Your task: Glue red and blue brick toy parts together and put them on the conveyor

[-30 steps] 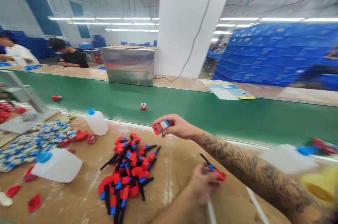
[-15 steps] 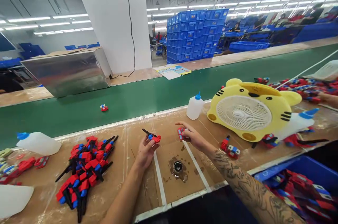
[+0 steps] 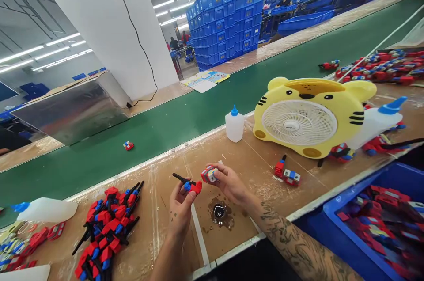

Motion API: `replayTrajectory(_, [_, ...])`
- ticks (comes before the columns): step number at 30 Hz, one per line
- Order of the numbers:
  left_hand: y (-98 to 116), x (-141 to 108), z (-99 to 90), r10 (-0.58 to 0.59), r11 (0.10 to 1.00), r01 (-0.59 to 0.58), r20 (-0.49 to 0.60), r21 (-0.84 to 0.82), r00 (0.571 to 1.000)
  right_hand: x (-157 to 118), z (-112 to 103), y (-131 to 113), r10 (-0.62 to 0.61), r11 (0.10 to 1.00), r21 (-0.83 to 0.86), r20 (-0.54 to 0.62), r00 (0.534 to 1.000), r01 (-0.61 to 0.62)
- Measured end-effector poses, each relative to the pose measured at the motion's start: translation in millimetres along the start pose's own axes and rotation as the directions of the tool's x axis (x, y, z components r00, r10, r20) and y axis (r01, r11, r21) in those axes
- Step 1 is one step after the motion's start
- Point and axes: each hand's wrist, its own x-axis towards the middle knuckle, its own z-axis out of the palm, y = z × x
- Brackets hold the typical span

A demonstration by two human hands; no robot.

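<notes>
My left hand pinches a small red and blue toy part with a black rod sticking out to the left. Close to its right, my right hand grips a boxy red toy piece with pale blue and white patches between thumb and fingers. A narrow gap separates the two pieces. Below the hands, a small dark round cup of shiny liquid sits on the cardboard, ringed by wet spots. Left of my left hand lies a heap of red and blue parts with black rods.
A yellow animal-faced fan stands right, beside an upright white bottle. Two toy pieces lie before it. A blue bin of red parts is lower right. Behind runs a green conveyor belt carrying one small toy.
My right hand has come left toward my left hand, bringing its boxy piece near the rodded part and turning it. The camera view has tilted and shifted.
</notes>
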Motion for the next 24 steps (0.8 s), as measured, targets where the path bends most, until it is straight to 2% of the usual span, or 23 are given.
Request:
replayTrajectory(5, [-0.7, 4.7, 1.3, 0.004, 0.998, -0.003, -0.016, 0.064, 1.0, 5.1, -1.8, 8.1, -0.033, 0.994, -0.108, 0.025, 0.999, 0.036])
replayTrajectory(8, [0.4, 9.7, -1.3, -0.032, 0.992, 0.033, -0.01, 0.12, 0.999, 4.6, -1.1, 9.5, -0.055, 0.956, -0.286, 0.044, 0.998, 0.065])
replayTrajectory(10, [1.2, 12.5, -3.3, -0.043, 0.99, 0.045, -0.019, 0.131, 0.999, 0.8, 3.1, 5.9, -0.09, 0.885, -0.454, 0.05, 0.995, 0.103])
replayTrajectory(12, [1.7, 13.6, -3.5, -0.046, 0.994, 0.048, -0.026, 0.101, 0.999, -4.3, 11.1, -1.0, -0.165, 0.748, -0.642, 0.068, 0.984, 0.17])
replayTrajectory(14, [2.1, 12.7, -0.4, -0.044, 0.999, 0.044, -0.025, 0.02, 0.999, -8.5, 22.7, -7.6, -0.273, 0.536, -0.793, 0.162, 0.948, 0.29])
replayTrajectory(15, [2.4, 11.7, 2.5, -0.037, 0.999, 0.036, -0.021, -0.035, 0.999, -9.5, 29.4, -9.5, -0.324, 0.405, -0.837, 0.244, 0.914, 0.367])
replayTrajectory(17, [3.3, 9.7, 9.6, -0.007, 0.989, 0.002, -0.028, -0.149, 1.0, -9.2, 44.0, -8.4, -0.389, 0.137, -0.849, 0.428, 0.816, 0.51])
replayTrajectory(19, [5.1, 8.6, 15.5, 0.024, 0.973, -0.038, -0.062, -0.228, 0.998, -6.3, 58.1, -1.8, -0.417, -0.066, -0.807, 0.556, 0.719, 0.586])
replayTrajectory(21, [8.5, 8.6, 16.6, 0.023, 0.963, -0.046, -0.09, -0.265, 0.996, -2.9, 69.0, 5.1, -0.441, -0.17, -0.77, 0.618, 0.651, 0.616])
replayTrajectory(24, [16.9, 8.2, 6.9, -0.02, 0.952, -0.004, -0.075, -0.307, 0.997, 1.3, 71.8, 2.2, -0.425, -0.196, -0.702, 0.69, 0.586, 0.684])
